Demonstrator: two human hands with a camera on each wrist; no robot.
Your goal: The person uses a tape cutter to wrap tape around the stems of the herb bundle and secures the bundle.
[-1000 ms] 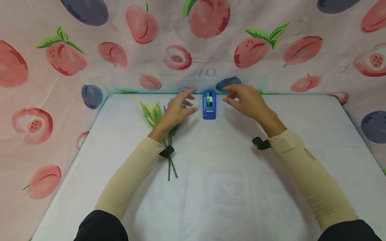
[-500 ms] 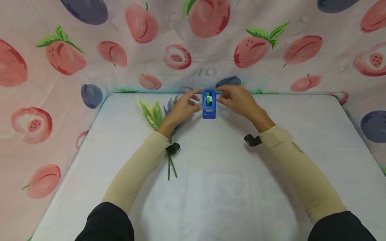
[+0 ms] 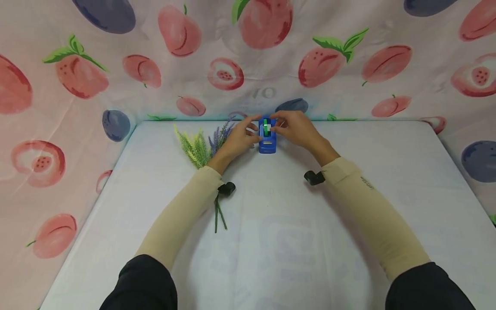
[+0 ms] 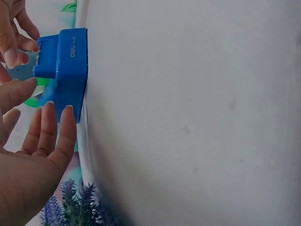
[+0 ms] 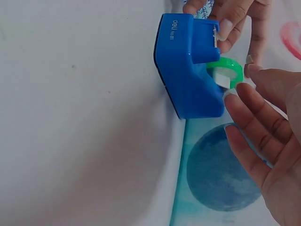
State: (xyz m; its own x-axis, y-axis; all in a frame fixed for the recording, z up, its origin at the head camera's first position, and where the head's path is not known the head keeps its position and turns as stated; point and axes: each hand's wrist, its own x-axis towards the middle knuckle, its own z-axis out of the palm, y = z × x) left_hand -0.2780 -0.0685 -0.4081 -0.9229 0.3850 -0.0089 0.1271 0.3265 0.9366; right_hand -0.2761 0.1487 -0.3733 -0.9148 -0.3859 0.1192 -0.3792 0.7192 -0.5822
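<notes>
A blue tape dispenser (image 3: 267, 148) stands upright at the far edge of the white table, with a green-cored tape roll (image 5: 237, 67) seated in it. My left hand (image 3: 239, 140) is at the dispenser's left side, fingers extended and close to its wall. On the other side, my right hand (image 3: 298, 129) has its fingertips by the roll and its white hub (image 5: 221, 79). Whether these fingertips touch the roll I cannot tell. Neither hand is wrapped around the dispenser. Under my left forearm lie artificial flower stems, with yellow-green sprigs (image 3: 193, 148) and purple lavender heads (image 3: 220, 137).
The white tabletop (image 3: 279, 241) stretches from the dispenser toward me. Behind its far edge hangs a fruit-patterned cloth (image 3: 267, 64). Green flower stems (image 3: 220, 217) stick out below my left wrist.
Both hands have moved inward, the left to the right and the right to the left, closing in on the dispenser from its two sides. The dispenser and flowers have stayed in place.
</notes>
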